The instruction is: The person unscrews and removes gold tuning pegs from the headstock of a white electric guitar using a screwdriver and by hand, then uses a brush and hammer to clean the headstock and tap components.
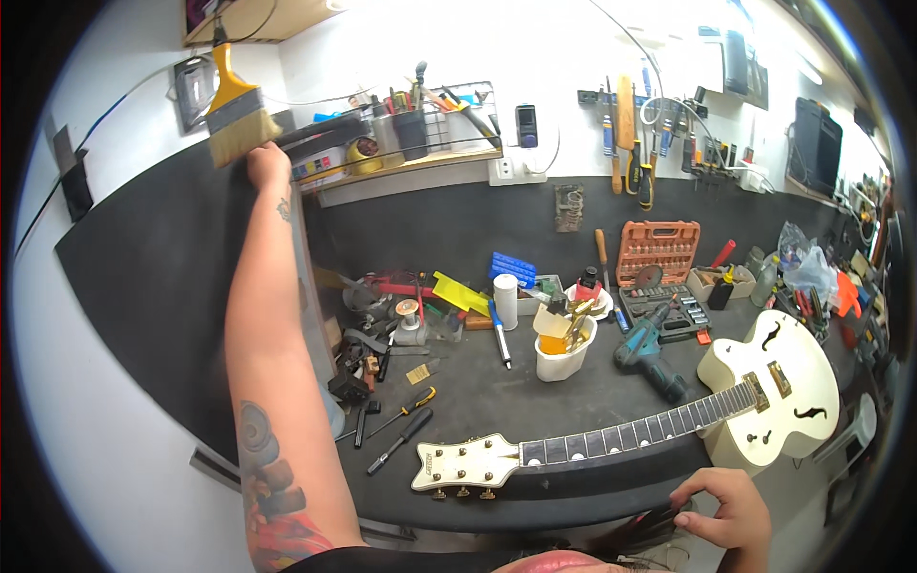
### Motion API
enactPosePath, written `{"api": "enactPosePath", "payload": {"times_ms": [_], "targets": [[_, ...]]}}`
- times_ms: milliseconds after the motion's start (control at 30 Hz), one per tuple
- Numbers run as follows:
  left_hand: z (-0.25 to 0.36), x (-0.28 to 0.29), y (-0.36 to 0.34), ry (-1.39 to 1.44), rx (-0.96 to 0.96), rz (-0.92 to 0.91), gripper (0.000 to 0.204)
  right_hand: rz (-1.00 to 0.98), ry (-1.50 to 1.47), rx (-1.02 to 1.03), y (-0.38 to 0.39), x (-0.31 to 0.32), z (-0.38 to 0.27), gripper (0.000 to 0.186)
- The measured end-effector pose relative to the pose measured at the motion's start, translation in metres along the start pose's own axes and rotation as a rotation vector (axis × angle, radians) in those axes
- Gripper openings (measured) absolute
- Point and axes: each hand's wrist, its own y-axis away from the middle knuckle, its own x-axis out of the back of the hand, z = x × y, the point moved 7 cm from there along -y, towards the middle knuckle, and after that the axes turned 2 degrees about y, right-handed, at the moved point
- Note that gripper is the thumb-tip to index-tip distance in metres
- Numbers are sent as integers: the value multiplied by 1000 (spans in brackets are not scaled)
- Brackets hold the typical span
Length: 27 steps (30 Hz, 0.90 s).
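My left arm stretches up to the far left. My left hand (270, 164) is at the left end of the wall shelf (406, 164), just beside the bristles of a wide yellow-handled paintbrush (234, 105) that hangs there. Its fingers are mostly hidden. Low on the right, my right hand (731, 511) is in front of the bench edge with thumb and forefinger curled toward each other. A dark, blurred bundle (654, 528) is next to those fingertips; I cannot make out what it is. A cream hollow-body guitar (774, 387) lies along the bench, its headstock (465, 462) pointing left.
On the bench stand a teal cordless drill (651, 353), a white tub (565, 359), a white cylinder (505, 302) and an orange socket case (657, 250). Screwdrivers (401, 441) lie left of the headstock. Hand tools (626, 134) hang on the wall.
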Motion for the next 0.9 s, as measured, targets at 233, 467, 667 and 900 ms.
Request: {"api": "enactPosePath", "payload": {"times_ms": [233,467,667,900], "targets": [[16,-54,-68,-397,-113,-263,56,81,13,-107,13,-3,20,26],[52,-41,11,-621,-199,-372,69,85,109,-282,21,-1,27,25],[22,-57,19,-427,-254,-353,98,41,156,-265,17,-8,25,26],[21,23,30,-198,-375,-138,103,60,124,-74,-16,-30,37,27]]}}
